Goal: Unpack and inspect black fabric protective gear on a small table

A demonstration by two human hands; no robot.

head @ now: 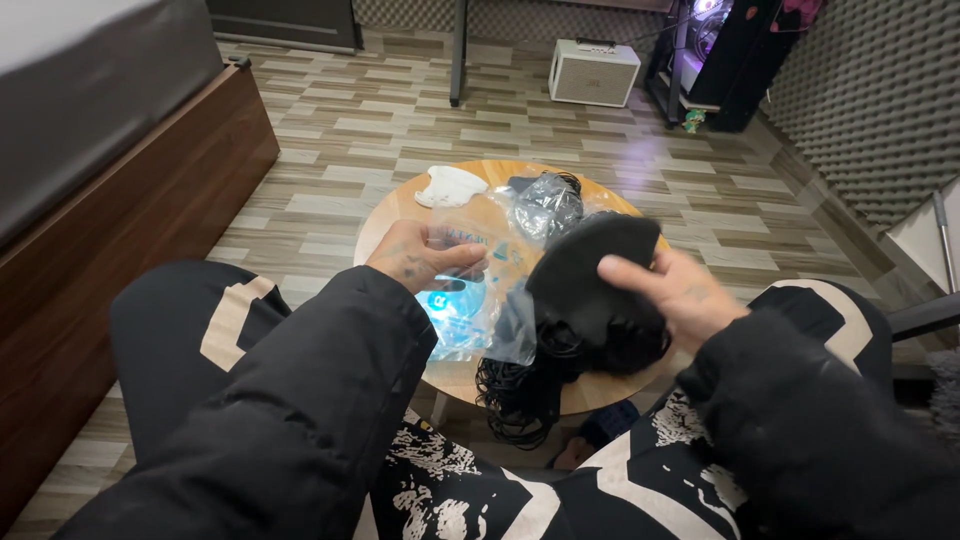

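Note:
My left hand (418, 256) grips a clear plastic bag with blue print (468, 300), holding it up over a small round wooden table (400, 215). My right hand (678, 292) holds a stack of black face masks (590, 275), whose thin black ear loops (520, 390) hang down in a tangle below the table's near edge. The masks sit right beside the bag's open side. Both arms wear black sleeves.
On the table lie a white mask-shaped piece (450, 186) and a crumpled clear plastic bag with dark contents (545, 205). A wooden bed frame (120, 230) runs along the left. A white box (592, 72), a dark computer tower (735, 60) and foam wall panels (870, 100) stand at the back.

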